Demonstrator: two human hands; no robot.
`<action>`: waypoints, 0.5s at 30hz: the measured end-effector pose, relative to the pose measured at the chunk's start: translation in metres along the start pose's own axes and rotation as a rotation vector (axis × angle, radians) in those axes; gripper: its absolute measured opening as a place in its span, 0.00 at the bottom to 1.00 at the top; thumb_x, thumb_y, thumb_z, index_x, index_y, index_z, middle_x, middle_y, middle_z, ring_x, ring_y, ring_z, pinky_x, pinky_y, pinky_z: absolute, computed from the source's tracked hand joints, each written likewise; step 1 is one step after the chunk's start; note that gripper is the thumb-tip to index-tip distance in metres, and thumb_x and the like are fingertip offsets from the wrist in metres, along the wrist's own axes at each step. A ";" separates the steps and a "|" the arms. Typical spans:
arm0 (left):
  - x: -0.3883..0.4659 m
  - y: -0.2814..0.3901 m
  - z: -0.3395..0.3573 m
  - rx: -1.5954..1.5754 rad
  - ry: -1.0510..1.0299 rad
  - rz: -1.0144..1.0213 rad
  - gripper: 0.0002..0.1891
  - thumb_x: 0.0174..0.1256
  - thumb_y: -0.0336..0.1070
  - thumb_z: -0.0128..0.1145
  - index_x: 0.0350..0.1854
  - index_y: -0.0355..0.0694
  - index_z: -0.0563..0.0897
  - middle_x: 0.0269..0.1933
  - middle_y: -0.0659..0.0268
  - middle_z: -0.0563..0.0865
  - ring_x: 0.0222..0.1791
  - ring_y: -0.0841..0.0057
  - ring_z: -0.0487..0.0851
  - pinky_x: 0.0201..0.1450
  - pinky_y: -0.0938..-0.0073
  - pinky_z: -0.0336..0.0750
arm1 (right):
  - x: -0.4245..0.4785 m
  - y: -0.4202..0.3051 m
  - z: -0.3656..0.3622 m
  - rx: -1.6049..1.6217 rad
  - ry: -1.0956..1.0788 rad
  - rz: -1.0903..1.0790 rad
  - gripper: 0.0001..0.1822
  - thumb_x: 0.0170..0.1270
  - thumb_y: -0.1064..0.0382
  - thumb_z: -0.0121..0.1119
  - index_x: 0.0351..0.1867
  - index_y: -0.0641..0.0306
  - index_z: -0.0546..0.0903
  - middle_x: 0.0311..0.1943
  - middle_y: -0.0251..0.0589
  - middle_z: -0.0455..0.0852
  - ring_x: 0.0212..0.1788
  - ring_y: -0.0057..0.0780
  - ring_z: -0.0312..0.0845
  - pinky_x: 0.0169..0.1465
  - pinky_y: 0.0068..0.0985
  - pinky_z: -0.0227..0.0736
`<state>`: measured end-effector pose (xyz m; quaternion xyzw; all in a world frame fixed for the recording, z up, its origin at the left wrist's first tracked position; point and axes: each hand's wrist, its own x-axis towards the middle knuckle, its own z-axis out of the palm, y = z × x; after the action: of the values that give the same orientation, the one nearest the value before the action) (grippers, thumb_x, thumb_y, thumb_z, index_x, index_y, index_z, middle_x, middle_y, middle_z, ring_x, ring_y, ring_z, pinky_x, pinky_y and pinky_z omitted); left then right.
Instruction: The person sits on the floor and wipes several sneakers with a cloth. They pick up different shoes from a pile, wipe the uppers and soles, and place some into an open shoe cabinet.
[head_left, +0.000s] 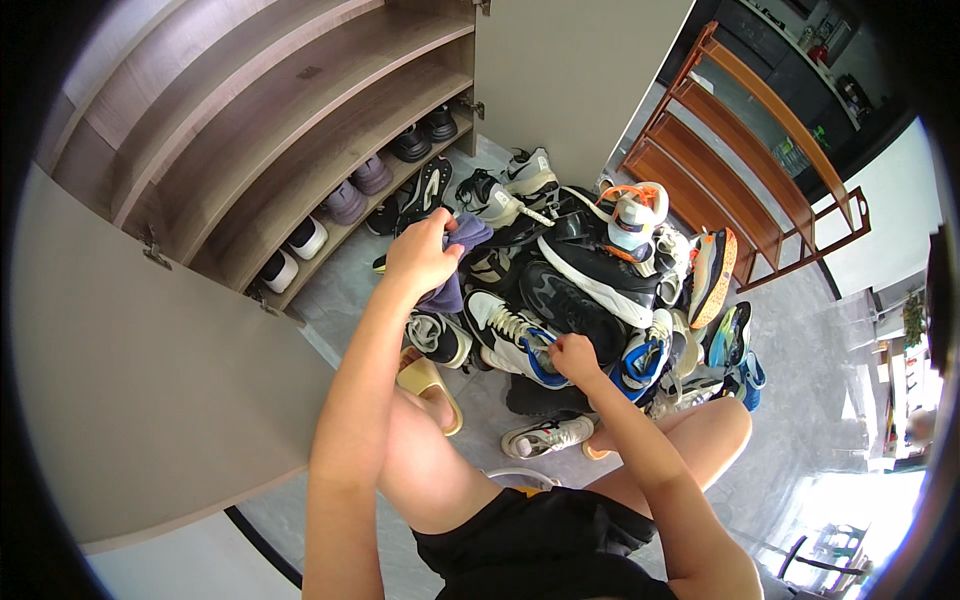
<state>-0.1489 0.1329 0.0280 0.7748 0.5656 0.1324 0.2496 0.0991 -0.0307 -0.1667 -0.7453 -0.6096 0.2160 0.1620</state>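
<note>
My left hand (424, 257) grips a bunched purple cloth (448, 295) above the left side of a shoe pile. Lower and to the right, my right hand (577, 360) is closed on the collar of a white, black and blue sneaker (504, 328) with cream laces, its toe pointing up and left. Black sneakers (570, 304) lie just beyond that hand. A second white sneaker with blue lining (646, 356) rests to its right. Under my left wrist is a black-and-white shoe (439, 337). Near my feet lies a white sneaker (547, 436) on its own.
An open shoe cabinet (360, 94) stands at the left, with purple sneakers (346, 202) and black shoes (411, 142) on its lowest shelf. Its doors (172, 360) swing out on both sides. A brown slatted rack (739, 161) stands beyond the pile. Cream slippers (431, 390) are on my feet.
</note>
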 end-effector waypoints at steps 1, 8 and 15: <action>0.000 0.000 0.000 -0.002 0.002 0.009 0.16 0.58 0.40 0.64 0.46 0.43 0.76 0.43 0.56 0.86 0.47 0.57 0.83 0.47 0.59 0.76 | -0.003 0.002 -0.003 -0.079 -0.032 0.023 0.11 0.54 0.59 0.60 0.26 0.64 0.87 0.23 0.52 0.85 0.29 0.47 0.84 0.38 0.37 0.79; -0.001 0.007 0.002 0.010 -0.023 0.004 0.17 0.58 0.41 0.64 0.46 0.43 0.77 0.43 0.54 0.86 0.46 0.55 0.82 0.46 0.59 0.74 | -0.003 0.020 0.026 -0.561 0.003 -0.284 0.08 0.46 0.59 0.61 0.17 0.58 0.85 0.19 0.43 0.84 0.25 0.40 0.83 0.29 0.35 0.77; -0.003 0.008 0.003 -0.015 -0.018 0.051 0.17 0.57 0.41 0.64 0.47 0.44 0.76 0.43 0.54 0.86 0.47 0.55 0.82 0.46 0.58 0.74 | -0.001 0.008 0.035 -0.629 -0.121 -0.448 0.06 0.50 0.65 0.59 0.22 0.58 0.86 0.24 0.40 0.87 0.28 0.38 0.85 0.32 0.34 0.78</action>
<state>-0.1421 0.1271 0.0295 0.7883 0.5424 0.1361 0.2568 0.0877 -0.0342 -0.2005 -0.5930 -0.8021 0.0214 -0.0673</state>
